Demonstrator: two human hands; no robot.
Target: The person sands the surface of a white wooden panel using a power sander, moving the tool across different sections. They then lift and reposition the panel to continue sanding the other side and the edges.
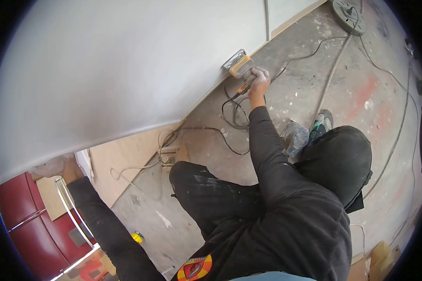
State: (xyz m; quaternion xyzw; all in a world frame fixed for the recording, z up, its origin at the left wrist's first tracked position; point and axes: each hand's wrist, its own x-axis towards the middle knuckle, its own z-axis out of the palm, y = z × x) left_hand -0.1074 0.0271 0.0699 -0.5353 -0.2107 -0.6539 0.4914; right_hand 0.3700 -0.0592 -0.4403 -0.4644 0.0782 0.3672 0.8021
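A large white panel (103,70) fills the upper left. My right hand (259,81), dusty white, is wrapped round an orange and grey electric sander (241,65). The sander's pad meets the panel near its lower edge, and a black cord trails from its back end. My left hand (56,167), also dusty, is at the panel's near left edge with its fingers closed against it; part of the hand is hard to make out. Beside my shoe (321,122) a second, grey-blue dusty power tool (295,138) lies on the floor.
Cords loop across the stained concrete floor (361,93) from a round weighted base (349,18) and a socket box (169,157). A plywood sheet (122,159) lies below the panel. Dark red panels (21,201) stand at left, near a yellow tape measure (137,237).
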